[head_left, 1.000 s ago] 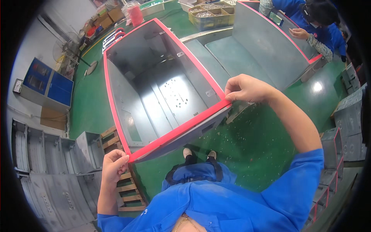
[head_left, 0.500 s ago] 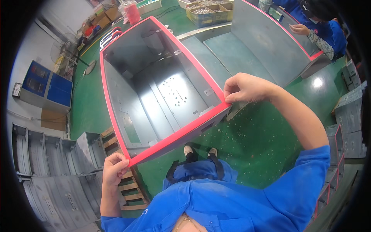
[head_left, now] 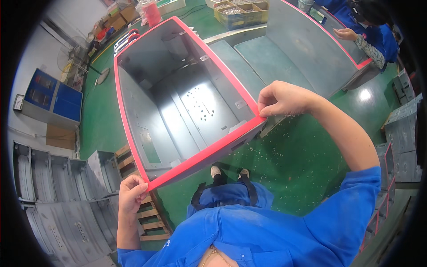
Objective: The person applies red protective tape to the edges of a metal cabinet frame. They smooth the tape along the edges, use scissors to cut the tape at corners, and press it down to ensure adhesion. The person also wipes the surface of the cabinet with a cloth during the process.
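Observation:
A large grey sheet-metal cabinet body (head_left: pixel 167 116) stands open side up in front of me, its rim lined with red tape. Along the near edge runs a straight strip of red tape (head_left: pixel 207 151). My left hand (head_left: pixel 132 194) pinches its end at the near left corner, thumb on top. At the near right corner, my right hand (head_left: pixel 284 99) is closed in a pinch on the other end. Inside the cabinet are a panel with a group of holes (head_left: pixel 201 105) and several small brackets along the walls. The fingertips' undersides are hidden.
A wooden pallet (head_left: pixel 153 225) lies at the lower left beside stacked grey metal housings (head_left: pixel 66 222). Beyond the cabinet stand a divided yellow bin (head_left: pixel 242 21) of small parts and another red-edged metal housing (head_left: pixel 307 44). A co-worker's hand (head_left: pixel 346 34) shows at the far right.
Hardly anything differs. My right hand has shifted very slightly upward at its corner, and both hands keep their pinch.

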Motion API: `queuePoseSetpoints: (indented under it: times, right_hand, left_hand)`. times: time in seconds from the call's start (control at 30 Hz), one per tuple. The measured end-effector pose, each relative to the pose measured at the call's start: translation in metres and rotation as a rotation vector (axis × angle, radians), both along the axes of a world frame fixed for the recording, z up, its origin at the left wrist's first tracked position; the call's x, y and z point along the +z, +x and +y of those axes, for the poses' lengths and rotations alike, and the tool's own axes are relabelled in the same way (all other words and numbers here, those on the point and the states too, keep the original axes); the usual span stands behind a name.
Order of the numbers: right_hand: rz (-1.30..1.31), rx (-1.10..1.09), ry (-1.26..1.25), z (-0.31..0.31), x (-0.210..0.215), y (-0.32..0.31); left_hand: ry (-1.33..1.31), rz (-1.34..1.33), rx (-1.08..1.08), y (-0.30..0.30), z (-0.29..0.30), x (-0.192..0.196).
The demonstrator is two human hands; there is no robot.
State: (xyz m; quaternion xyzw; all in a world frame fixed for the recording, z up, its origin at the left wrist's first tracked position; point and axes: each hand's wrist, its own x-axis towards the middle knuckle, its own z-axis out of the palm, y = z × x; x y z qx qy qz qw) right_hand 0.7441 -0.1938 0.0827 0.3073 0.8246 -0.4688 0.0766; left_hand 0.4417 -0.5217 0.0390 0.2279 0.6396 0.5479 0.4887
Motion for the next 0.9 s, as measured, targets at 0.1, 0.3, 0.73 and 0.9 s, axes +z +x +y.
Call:
queuePoseSetpoints:
  times: [0.1, 0.3, 0.73, 0.9]
  right_hand:
    - [-0.008, 0.008, 0.024, -0.001, 0.001, -0.001]
    - [0.000, 0.017, 0.058, -0.002, 0.000, 0.000]
    - [0.362, -0.348, -0.193, -0.017, -0.042, 0.025]
    - [0.513, -0.510, -0.398, -0.037, -0.053, 0.029]
  left_hand:
    - [0.010, -0.007, 0.007, 0.002, 0.000, 0.001]
    - [0.005, 0.024, -0.006, 0.001, -0.001, -0.002]
    - [0.042, -0.018, 0.005, 0.007, 0.001, 0.000]
    - [0.034, -0.015, 0.005, 0.004, 0.001, -0.003]
